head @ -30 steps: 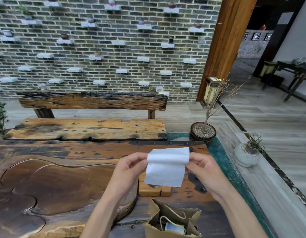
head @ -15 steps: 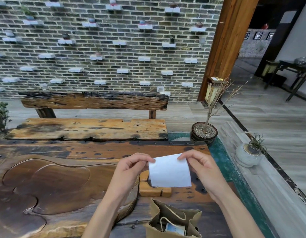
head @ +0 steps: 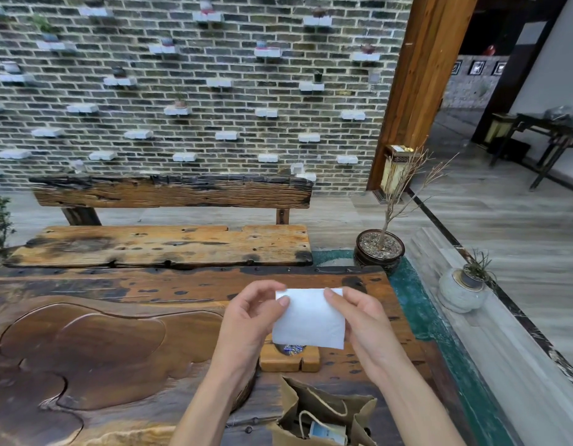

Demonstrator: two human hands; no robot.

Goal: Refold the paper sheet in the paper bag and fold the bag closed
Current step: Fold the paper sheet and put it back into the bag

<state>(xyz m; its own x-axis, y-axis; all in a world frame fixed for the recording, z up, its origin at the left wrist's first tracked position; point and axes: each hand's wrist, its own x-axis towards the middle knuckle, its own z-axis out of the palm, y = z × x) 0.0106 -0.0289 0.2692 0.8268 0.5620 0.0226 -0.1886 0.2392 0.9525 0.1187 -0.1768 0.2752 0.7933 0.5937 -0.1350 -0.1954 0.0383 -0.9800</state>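
Observation:
A white paper sheet [head: 307, 320], folded flat into a small rectangle, is held up above the wooden table [head: 117, 333]. My left hand [head: 249, 317] pinches its upper left corner and my right hand [head: 359, 317] pinches its upper right edge. Below my hands, at the table's near edge, stands a brown paper bag [head: 323, 416] with its mouth open. Its cord handles and a light-coloured item show inside.
A small wooden block [head: 290, 360] lies on the table under the sheet. A wooden bench [head: 163, 243] stands beyond the table. To the right are a dark plant pot [head: 380, 249], a pale round pot [head: 462, 289] on a stone ledge, and a teal channel.
The sheet's rolled-over top flap has been pressed flat, so the sheet is now a smaller folded rectangle. Both hands have slid along its top edge.

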